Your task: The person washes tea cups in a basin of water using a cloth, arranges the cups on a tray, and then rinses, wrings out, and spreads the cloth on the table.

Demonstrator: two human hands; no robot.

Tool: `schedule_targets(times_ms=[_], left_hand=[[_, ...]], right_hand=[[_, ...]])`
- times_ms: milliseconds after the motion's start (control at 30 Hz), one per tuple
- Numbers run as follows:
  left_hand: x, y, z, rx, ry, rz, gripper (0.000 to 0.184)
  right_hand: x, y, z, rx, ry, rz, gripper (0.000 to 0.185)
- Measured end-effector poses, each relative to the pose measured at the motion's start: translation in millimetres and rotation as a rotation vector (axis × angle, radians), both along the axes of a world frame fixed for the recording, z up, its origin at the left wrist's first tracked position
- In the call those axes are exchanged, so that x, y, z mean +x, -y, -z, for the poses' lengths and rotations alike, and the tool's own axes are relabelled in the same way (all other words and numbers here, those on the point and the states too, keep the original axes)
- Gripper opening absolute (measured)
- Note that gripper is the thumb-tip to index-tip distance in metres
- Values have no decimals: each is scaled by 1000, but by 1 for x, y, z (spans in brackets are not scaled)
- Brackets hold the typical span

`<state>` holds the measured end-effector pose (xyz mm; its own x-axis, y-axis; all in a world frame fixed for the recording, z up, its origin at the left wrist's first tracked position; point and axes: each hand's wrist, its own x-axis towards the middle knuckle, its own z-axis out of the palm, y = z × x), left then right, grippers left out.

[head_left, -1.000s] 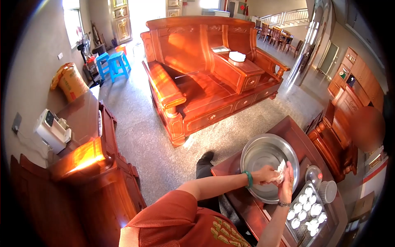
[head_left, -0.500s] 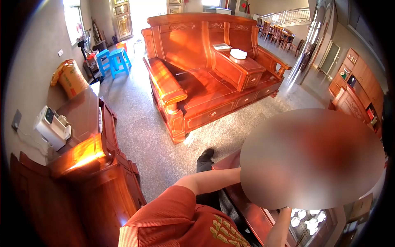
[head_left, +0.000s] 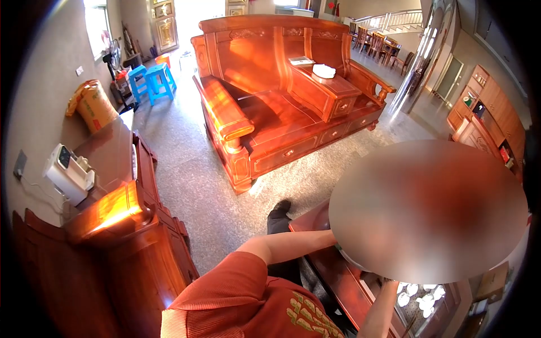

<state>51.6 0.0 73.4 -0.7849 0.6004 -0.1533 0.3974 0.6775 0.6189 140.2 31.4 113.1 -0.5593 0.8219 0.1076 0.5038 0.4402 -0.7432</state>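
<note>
My left forearm [head_left: 296, 246] reaches right over a dark red wooden table [head_left: 346, 293], and its hand disappears into a large blurred oval. From the bottom edge my right forearm [head_left: 378, 312] comes up, its hand also lost in the blur. What either hand holds or touches cannot be made out. A curved rim shows partly beside the oval, near my left wrist. Close to the right forearm, several white cups [head_left: 426, 307] stand on a tray set in the table.
A carved red wooden sofa [head_left: 270, 124] faces the table, with a white item [head_left: 324, 71] on its middle console. At left, a white water dispenser [head_left: 70, 172] stands on a cabinet near a full sack [head_left: 94, 107]. Blue stools [head_left: 160, 83] are behind.
The view has shifted slightly, so the room sits a little further left and up. Both forearms keep nearly the same pose, and a bit more of the rim near the left wrist shows.
</note>
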Motion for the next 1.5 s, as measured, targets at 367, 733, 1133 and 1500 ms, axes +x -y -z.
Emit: schedule_targets(times_ms=[367,733,1133,1500], left_hand=[[-63,15,8,531,1716,537,32],[-61,18,15,525,1417,893,34],[-65,19,-15,190,1485,898,19],[-50,-2,14,414,-278,1078,16]], right_hand=[[4,-6,30,-121,-391,-115,41],[7,-13,39,-226,-278,-48,54],[1,8,-8,635,229,-191,50],[5,-33,34,541,392,-342,16]])
